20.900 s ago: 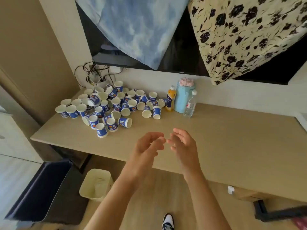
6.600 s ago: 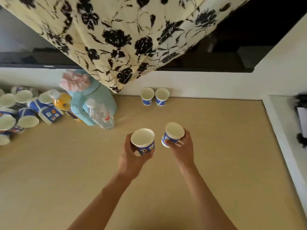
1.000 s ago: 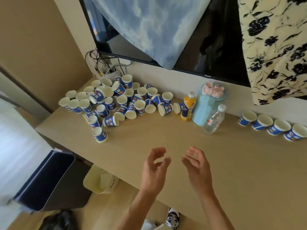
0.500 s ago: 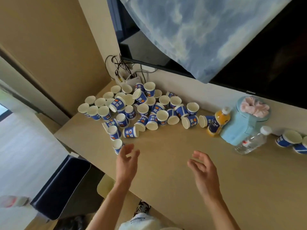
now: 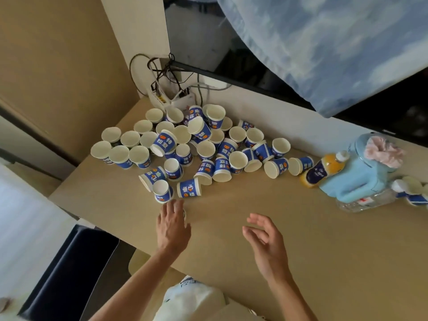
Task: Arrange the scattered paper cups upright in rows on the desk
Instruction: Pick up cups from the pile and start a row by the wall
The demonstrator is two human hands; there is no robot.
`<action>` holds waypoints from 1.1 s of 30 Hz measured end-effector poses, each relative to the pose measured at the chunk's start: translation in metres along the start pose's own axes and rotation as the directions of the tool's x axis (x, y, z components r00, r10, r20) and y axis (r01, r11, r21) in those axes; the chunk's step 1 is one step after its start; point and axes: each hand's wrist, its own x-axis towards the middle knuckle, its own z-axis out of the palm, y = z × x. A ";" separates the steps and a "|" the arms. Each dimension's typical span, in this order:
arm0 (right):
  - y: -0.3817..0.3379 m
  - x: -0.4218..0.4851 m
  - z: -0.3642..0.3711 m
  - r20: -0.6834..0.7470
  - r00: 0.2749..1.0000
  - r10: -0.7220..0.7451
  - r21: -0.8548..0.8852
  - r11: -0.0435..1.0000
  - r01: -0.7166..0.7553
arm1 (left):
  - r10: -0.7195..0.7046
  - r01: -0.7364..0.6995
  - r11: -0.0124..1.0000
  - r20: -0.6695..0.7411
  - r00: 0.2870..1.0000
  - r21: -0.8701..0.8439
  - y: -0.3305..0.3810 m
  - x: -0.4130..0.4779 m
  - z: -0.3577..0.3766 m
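Note:
Many blue-and-white paper cups lie in a heap at the far left of the desk, some upright, some tipped over. One upright cup and one lying cup mark the heap's near edge. My left hand reaches over a further cup just in front of them; only a white sliver of it shows past my fingers, which look extended. My right hand hovers above the desk, fingers relaxed, holding nothing. Blurred upright cups stand at the right edge.
An orange juice bottle, a light blue jug and a clear water bottle lie between heap and right-hand cups. A power strip with cables sits behind the heap. A dark bin stands on the floor at left.
My view has swung left and closer to the heap. My left hand has moved forward onto the nearest cup; my right hand follows, still holding nothing.

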 end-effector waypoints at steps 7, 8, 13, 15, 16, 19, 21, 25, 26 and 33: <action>-0.005 0.002 0.030 -0.038 0.999 0.016 -0.036 0.999 -0.018 | 0.073 -0.073 0.997 0.022 0.997 0.036 -0.021 0.009 0.006; -0.004 0.002 0.034 -0.038 0.999 0.025 -0.037 0.999 -0.026 | 0.081 -0.082 0.996 0.035 0.996 0.029 -0.024 0.009 0.006; 0.002 -0.004 0.050 -0.019 0.998 0.059 -0.048 0.997 -0.060 | 0.092 -0.083 0.992 0.099 0.991 -0.093 -0.034 0.002 0.003; 0.005 -0.006 0.055 -0.018 0.997 0.073 -0.065 0.995 -0.074 | 0.088 -0.073 0.984 0.087 0.992 -0.163 -0.034 -0.002 -0.004; 0.007 -0.007 0.057 -0.018 0.997 0.080 -0.079 0.994 -0.081 | 0.074 -0.056 0.974 0.075 0.994 -0.222 -0.032 -0.004 -0.009; 0.011 -0.009 0.065 -0.034 0.994 0.099 -0.104 0.989 -0.103 | -0.018 0.055 0.857 0.077 0.997 -0.512 -0.022 -0.006 -0.026; 0.011 -0.009 0.071 -0.038 0.988 0.148 -0.090 0.984 -0.151 | -0.025 0.119 0.702 0.143 0.989 -0.702 -0.013 -0.008 -0.040; 0.000 -0.010 0.080 0.027 0.954 0.297 0.194 0.935 -0.297 | 0.115 0.154 0.406 0.217 0.969 -0.901 0.010 -0.024 -0.057; -0.003 -0.010 0.080 0.038 0.953 0.299 0.246 0.922 -0.299 | 0.167 0.131 0.391 0.210 0.963 -0.911 0.014 -0.028 -0.059; -0.005 -0.010 0.072 -0.104 0.963 0.249 0.362 0.911 -0.197 | 0.372 -0.180 0.639 0.096 0.923 -0.748 0.024 -0.040 -0.059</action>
